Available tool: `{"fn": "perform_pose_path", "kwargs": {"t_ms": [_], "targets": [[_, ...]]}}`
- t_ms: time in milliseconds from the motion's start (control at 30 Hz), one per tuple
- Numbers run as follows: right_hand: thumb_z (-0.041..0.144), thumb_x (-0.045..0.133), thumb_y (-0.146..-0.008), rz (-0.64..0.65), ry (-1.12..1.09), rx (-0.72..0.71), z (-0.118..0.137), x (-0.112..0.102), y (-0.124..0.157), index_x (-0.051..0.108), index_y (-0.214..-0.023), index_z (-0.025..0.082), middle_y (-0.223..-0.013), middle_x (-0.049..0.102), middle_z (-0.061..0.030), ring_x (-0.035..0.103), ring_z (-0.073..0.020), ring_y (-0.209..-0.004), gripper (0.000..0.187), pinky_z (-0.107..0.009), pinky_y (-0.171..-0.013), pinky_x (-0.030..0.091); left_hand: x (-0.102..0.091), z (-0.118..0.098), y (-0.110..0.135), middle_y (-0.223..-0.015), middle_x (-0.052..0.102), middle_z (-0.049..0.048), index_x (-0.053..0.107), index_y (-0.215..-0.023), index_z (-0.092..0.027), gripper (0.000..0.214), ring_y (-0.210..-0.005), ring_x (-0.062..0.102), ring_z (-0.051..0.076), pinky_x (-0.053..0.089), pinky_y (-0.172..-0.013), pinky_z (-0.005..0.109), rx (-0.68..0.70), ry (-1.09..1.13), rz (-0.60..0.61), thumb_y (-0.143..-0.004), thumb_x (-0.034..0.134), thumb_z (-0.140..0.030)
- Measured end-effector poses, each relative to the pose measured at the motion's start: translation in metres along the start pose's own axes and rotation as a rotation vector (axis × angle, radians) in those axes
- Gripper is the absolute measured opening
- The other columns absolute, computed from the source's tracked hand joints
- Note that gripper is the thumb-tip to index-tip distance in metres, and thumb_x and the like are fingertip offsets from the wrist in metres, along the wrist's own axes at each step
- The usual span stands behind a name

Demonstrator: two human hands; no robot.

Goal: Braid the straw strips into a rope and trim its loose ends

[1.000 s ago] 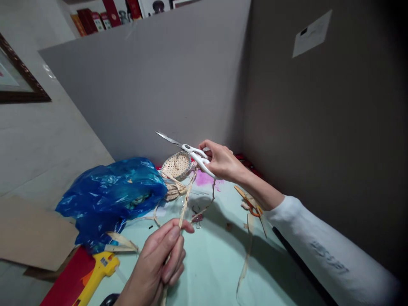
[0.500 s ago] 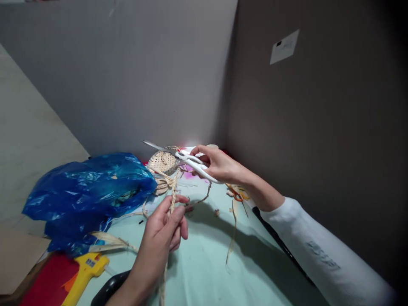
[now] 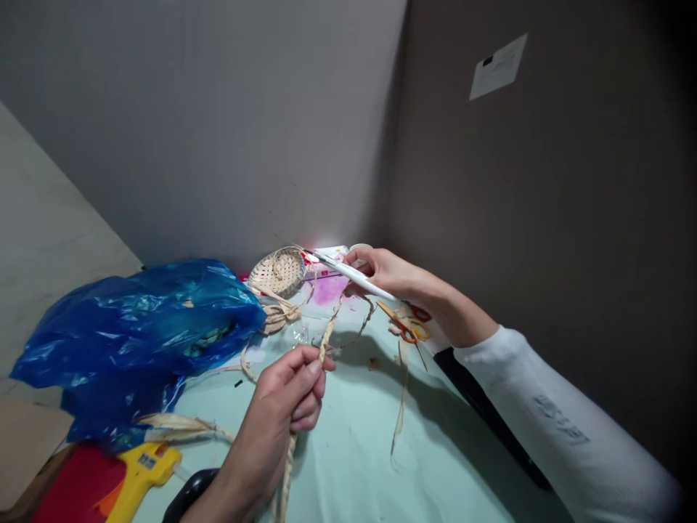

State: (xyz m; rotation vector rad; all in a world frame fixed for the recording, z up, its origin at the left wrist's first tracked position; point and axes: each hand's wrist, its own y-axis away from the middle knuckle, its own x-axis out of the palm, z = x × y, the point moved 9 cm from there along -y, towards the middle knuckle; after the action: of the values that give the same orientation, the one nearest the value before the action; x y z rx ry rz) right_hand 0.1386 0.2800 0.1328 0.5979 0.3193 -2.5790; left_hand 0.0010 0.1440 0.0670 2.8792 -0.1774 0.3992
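Note:
My left hand (image 3: 297, 388) is closed around a pale braided cord (image 3: 327, 335), pinched between thumb and forefinger. The cord's upper end rises toward my right hand, and its lower part hangs down below my left fist. White-handled scissors (image 3: 353, 274) are in my right hand (image 3: 384, 272), seen nearly edge-on with the blades pointing up and left. My right fingertips are close to the top of the cord; whether they pinch it is hidden. Behind the blades lies a small woven basket (image 3: 277, 272), with a coil of pale cord (image 3: 277, 318) in front of it.
A blue plastic bag (image 3: 141, 334) fills the left side. In front of it is a yellow glue gun (image 3: 142, 476) on something red. Orange-handled scissors (image 3: 411, 330) and a dry strip (image 3: 401, 414) lie on the right of the pale green cloth (image 3: 370, 465). Grey walls stand behind.
The white scissors have turned from a flat, spread view to edge-on, and my right hand has shifted slightly right. The cord now slants toward my right hand, and my left hand has moved slightly right.

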Motion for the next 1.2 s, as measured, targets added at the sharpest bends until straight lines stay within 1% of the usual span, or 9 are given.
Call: {"fn": "perform_pose_path", "kwargs": {"t_ms": [133,267,467,633,700,833,900,1100,1200], "targets": [[0.026,0.068,-0.074,-0.188,0.177,-0.120,0.005,0.000,0.009,0.061,-0.102,0.019,-0.083,0.070,-0.0045,0.062,-0.0172,-0.070,0.030,-0.024,-0.057,0.044,0.000,0.000,0.005,-0.055,0.040,-0.0088,0.061,-0.091,-0.017,0.015,-0.043,0.010,0.002,0.008,-0.038,0.015,-0.003,0.051,-0.038,-0.087,0.062,-0.031],[0.021,0.060,-0.081,-0.358,0.277,-0.268,0.022,0.000,0.044,0.057,-0.118,0.024,-0.112,0.067,-0.0046,0.064,-0.0191,-0.088,0.038,-0.029,-0.076,0.046,-0.001,-0.005,0.006,-0.057,0.045,-0.0069,0.061,-0.087,-0.016,0.015,-0.042,0.015,0.002,0.011,-0.037,0.014,0.028,0.064,-0.049,-0.088,0.060,-0.031],[0.011,0.058,-0.075,-0.298,0.455,-0.365,0.020,0.018,0.089,0.053,-0.122,0.020,-0.101,0.065,-0.0044,0.059,-0.0185,-0.083,0.048,-0.028,-0.073,0.046,-0.009,-0.012,0.002,-0.058,0.051,-0.0051,0.058,-0.083,-0.015,0.015,-0.040,0.018,0.001,0.014,-0.037,0.014,0.084,0.099,-0.091,-0.089,0.057,-0.029],[0.012,0.056,-0.075,-0.480,0.544,-0.349,0.010,-0.001,0.098,0.054,-0.122,0.015,-0.105,0.062,-0.0104,0.058,-0.0230,-0.090,0.048,-0.032,-0.076,0.046,-0.015,-0.018,-0.002,-0.058,0.050,-0.0055,0.057,-0.083,-0.015,0.014,-0.041,0.016,0.001,0.013,-0.038,0.014,0.123,0.153,-0.128,-0.088,0.059,-0.027],[0.011,0.055,-0.073,-0.456,0.548,-0.391,0.013,0.003,0.099,0.053,-0.123,0.016,-0.103,0.061,-0.0103,0.057,-0.0227,-0.088,0.050,-0.033,-0.075,0.046,-0.019,-0.021,-0.003,-0.060,0.050,-0.0055,0.057,-0.084,-0.014,0.014,-0.042,0.016,0.001,0.013,-0.038,0.015,0.149,0.168,-0.151,-0.087,0.060,-0.028],[0.011,0.053,-0.067,-0.237,0.628,-0.494,0.019,0.041,0.097,0.052,-0.124,0.014,-0.091,0.060,-0.0094,0.051,-0.0239,-0.081,0.056,-0.037,-0.072,0.044,-0.022,-0.025,-0.004,-0.060,0.054,-0.0041,0.056,-0.085,-0.016,0.008,-0.042,0.019,0.001,0.015,-0.039,0.015,0.192,0.176,-0.183,-0.084,0.060,-0.022],[0.013,0.053,-0.067,-0.200,0.691,-0.494,0.016,0.053,0.095,0.053,-0.123,0.013,-0.088,0.059,-0.0105,0.049,-0.0251,-0.080,0.056,-0.039,-0.072,0.043,-0.021,-0.025,-0.004,-0.060,0.055,-0.0036,0.057,-0.086,-0.016,0.005,-0.042,0.020,0.002,0.017,-0.040,0.015,0.208,0.169,-0.172,-0.084,0.059,-0.020],[0.014,0.052,-0.072,-0.232,0.734,-0.510,0.008,0.055,0.094,0.053,-0.127,0.010,-0.081,0.057,-0.0087,0.048,-0.0237,-0.077,0.055,-0.037,-0.068,0.043,-0.019,-0.023,-0.003,-0.061,0.055,-0.0036,0.059,-0.089,-0.016,0.008,-0.044,0.022,0.002,0.017,-0.041,0.015,0.227,0.109,-0.178,-0.086,0.060,-0.024],[0.015,0.052,-0.073,-0.240,0.719,-0.529,0.009,0.052,0.096,0.053,-0.127,0.010,-0.079,0.057,-0.0078,0.048,-0.0226,-0.075,0.054,-0.035,-0.066,0.043,-0.020,-0.023,-0.002,-0.060,0.053,-0.0039,0.059,-0.083,-0.015,0.011,-0.044,0.021,0.002,0.015,-0.040,0.015,0.236,0.053,-0.197,-0.087,0.060,-0.026]]}}
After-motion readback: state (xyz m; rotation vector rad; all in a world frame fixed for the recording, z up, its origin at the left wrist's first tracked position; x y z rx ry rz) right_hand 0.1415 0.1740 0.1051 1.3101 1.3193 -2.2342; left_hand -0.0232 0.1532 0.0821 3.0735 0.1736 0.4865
